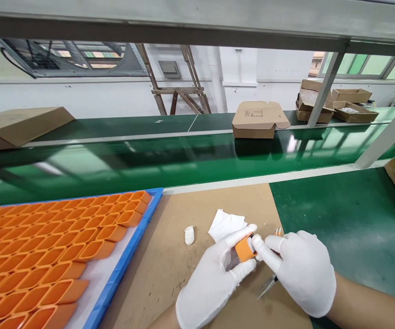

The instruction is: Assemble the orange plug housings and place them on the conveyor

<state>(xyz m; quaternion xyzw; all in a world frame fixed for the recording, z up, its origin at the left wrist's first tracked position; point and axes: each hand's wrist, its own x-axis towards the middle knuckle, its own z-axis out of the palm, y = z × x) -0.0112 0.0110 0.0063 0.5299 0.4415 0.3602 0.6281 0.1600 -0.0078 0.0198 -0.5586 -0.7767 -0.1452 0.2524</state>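
Note:
My left hand, in a white glove, closes its thumb and fingers around a small orange plastic sleeve. Something white and dark shows at the sleeve's right end. My gloved right hand presses its extended index finger against that end. Slim pointed metal tweezers stick out below the right hand, its other fingers curled over them; most of the tool is hidden. Behind the left hand lie folded white sheets. A small white finger cot or rolled scrap rests on the brown board.
At left, a blue-edged tray holds rows of orange sleeves. Across the green bench stand a cardboard carton and several open boxes. A metal post rises at the right, below an overhead beam.

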